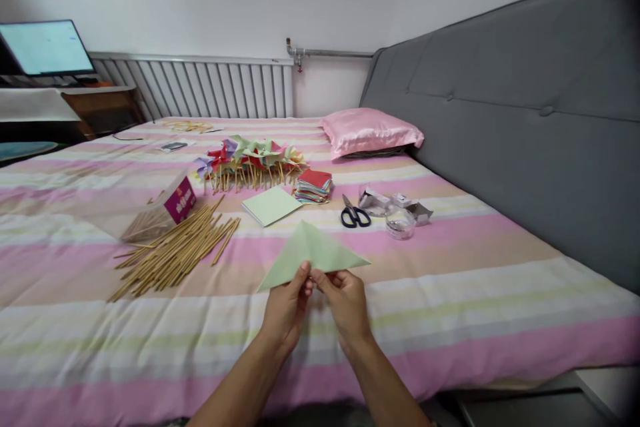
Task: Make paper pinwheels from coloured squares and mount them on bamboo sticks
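To fold the paper (326,254) well, match its corners before pressing, then run outward from the middle. The left hand (289,307) and right hand (346,303) both pinch it, thumbs on top, mid-way along the long near edge, over the bed (450,340). It is pale green, triangular, peak pointing away.

We find the folded sheet (310,248) to be smooth, matt paper. We record wood-like sticks (173,255), scissors (354,211) with metal blades and plastic-looking handles, a glossy, satin-like pillow (371,131) and a matt, button-tufted headboard (505,80).
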Action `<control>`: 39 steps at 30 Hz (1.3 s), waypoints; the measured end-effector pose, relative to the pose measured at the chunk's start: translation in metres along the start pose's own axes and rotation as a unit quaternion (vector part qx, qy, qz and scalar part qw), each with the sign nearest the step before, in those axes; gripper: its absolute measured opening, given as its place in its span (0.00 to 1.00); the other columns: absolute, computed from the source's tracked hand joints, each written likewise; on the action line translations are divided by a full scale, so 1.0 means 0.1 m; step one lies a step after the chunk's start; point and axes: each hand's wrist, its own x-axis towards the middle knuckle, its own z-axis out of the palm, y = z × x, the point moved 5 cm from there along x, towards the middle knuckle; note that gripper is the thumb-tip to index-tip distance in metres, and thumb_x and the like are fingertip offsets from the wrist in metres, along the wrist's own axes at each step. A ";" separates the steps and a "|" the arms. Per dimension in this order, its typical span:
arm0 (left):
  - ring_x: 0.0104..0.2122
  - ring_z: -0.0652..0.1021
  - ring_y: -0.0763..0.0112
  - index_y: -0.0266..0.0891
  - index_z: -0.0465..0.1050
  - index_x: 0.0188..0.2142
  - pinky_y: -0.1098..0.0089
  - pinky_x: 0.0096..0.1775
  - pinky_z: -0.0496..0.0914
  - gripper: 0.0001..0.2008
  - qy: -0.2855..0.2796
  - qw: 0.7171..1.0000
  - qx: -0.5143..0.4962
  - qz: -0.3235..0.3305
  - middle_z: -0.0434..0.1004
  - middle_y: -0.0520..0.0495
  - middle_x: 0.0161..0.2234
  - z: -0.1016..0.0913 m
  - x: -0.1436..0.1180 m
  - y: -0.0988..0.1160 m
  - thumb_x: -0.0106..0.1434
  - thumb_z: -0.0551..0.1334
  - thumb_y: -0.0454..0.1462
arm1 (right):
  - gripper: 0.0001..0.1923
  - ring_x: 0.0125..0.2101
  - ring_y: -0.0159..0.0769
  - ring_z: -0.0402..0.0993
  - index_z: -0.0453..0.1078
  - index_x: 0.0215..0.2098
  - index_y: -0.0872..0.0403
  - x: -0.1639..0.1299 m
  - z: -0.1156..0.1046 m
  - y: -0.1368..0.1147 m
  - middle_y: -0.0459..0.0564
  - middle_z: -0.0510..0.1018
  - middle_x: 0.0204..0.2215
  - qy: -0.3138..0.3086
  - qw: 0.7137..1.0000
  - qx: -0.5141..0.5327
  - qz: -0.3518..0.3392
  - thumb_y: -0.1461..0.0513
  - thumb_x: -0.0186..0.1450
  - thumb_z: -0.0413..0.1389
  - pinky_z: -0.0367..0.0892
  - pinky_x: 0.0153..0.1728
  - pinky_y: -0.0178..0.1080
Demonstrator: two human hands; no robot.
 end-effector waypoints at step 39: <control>0.25 0.78 0.73 0.30 0.76 0.26 0.75 0.30 0.76 0.10 0.028 0.996 0.080 0.017 0.78 0.47 0.25 -0.04 -0.19 0.08 0.42 0.72 0.29 | 0.19 0.21 0.30 0.62 0.74 0.20 0.57 -0.04 -0.62 -0.30 0.46 0.72 0.16 0.212 0.972 -0.055 -0.085 0.49 0.53 0.60 0.60 0.26 0.34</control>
